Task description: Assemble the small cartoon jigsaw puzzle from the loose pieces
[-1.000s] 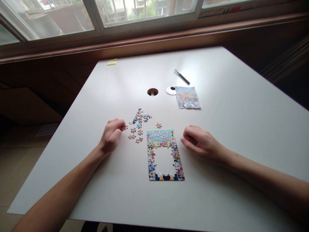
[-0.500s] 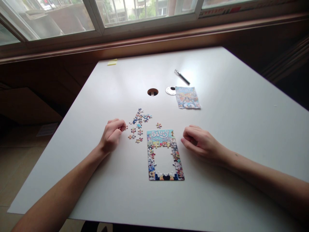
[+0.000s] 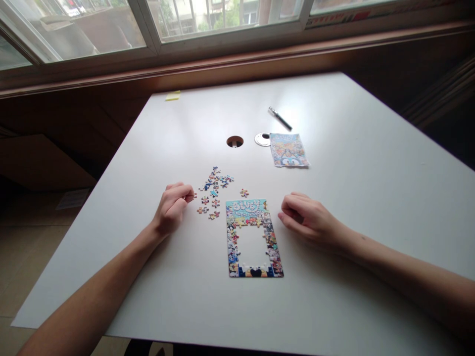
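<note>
Puzzle border joined, middle open

The jigsaw puzzle (image 3: 232,242) lies flat and upright to the viewer on the white table (image 3: 178,296), its joined border surrounding an open centre with knobbed, notched inner edges. Pale bubble lettering tops it on light blue; crowded, multicoloured cartoon figures line both sides, and dark blue, orange and black mark the bottom. Loose pieces (image 3: 215,202) lie scattered beyond its upper-left corner, bunched more tightly farther back. One separate piece (image 3: 244,193) lies just above the top edge.

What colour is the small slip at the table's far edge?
The slip is yellow, shown in the head view.
</note>
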The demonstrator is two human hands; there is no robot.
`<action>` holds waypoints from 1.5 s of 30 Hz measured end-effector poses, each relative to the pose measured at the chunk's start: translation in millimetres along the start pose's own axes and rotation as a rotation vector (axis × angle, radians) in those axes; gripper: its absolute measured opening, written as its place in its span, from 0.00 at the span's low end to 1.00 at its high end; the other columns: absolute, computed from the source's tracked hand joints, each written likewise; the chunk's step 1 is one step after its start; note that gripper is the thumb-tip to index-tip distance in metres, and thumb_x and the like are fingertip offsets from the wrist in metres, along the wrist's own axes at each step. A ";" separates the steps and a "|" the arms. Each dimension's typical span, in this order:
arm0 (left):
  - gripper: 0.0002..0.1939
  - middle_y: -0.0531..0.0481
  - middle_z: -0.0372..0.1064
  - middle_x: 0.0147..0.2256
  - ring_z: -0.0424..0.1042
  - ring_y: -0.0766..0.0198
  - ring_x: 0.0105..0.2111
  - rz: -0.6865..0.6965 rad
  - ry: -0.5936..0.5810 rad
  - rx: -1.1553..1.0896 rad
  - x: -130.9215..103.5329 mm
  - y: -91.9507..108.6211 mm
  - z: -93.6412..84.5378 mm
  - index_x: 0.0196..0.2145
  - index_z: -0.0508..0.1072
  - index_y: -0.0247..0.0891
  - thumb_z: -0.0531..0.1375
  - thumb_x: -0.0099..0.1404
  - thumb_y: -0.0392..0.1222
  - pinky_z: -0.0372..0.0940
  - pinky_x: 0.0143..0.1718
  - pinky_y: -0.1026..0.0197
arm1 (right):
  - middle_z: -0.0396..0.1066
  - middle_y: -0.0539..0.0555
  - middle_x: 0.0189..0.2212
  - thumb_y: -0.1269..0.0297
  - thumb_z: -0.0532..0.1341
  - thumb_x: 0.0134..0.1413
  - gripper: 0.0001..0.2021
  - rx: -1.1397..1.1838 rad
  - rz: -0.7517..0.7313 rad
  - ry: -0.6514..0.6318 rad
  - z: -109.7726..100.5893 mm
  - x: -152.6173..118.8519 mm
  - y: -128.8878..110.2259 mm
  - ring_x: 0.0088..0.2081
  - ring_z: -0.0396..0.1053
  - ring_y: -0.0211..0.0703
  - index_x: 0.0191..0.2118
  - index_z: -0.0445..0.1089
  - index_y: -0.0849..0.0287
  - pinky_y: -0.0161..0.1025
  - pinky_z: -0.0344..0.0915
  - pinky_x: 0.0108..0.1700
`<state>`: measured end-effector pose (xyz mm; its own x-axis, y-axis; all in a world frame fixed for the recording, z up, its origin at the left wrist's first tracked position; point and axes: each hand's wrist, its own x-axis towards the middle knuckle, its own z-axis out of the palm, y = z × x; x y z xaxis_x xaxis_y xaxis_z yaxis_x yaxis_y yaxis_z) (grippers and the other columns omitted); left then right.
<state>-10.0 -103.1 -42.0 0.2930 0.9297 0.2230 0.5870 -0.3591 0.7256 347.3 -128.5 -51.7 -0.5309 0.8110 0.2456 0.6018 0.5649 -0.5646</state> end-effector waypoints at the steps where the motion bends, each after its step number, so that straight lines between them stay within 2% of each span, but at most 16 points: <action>1: 0.05 0.52 0.50 0.23 0.54 0.59 0.28 0.003 -0.002 0.002 0.0 0.3 -0.1 0.23 0.53 0.40 0.47 0.56 0.37 0.53 0.37 0.54 | 0.55 0.48 0.24 0.70 0.57 0.61 0.13 0.000 0.000 0.000 0.0 0.0 -0.2 0.28 0.55 0.40 0.28 0.52 0.54 0.38 0.55 0.32; 32: 0.04 0.52 0.50 0.24 0.54 0.60 0.28 0.001 0.010 -0.012 0.1 -1.5 0.5 0.23 0.54 0.40 0.48 0.55 0.36 0.54 0.38 0.54 | 0.55 0.48 0.24 0.70 0.56 0.62 0.13 0.001 0.000 -0.001 -0.3 -0.5 -0.9 0.28 0.55 0.40 0.28 0.51 0.54 0.38 0.55 0.32; 45: 0.05 0.51 0.50 0.23 0.55 0.59 0.28 0.007 -0.003 0.020 0.8 1.0 -0.2 0.23 0.54 0.41 0.48 0.56 0.37 0.54 0.36 0.53 | 0.56 0.48 0.23 0.71 0.57 0.59 0.13 0.008 -0.006 0.012 -2.4 0.9 -3.1 0.28 0.55 0.42 0.27 0.52 0.53 0.39 0.55 0.32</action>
<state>-9.3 -102.6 -41.0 0.2996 0.9270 0.2259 0.5996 -0.3671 0.7112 346.4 -129.1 -47.8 -0.5274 0.8093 0.2585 0.5936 0.5687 -0.5694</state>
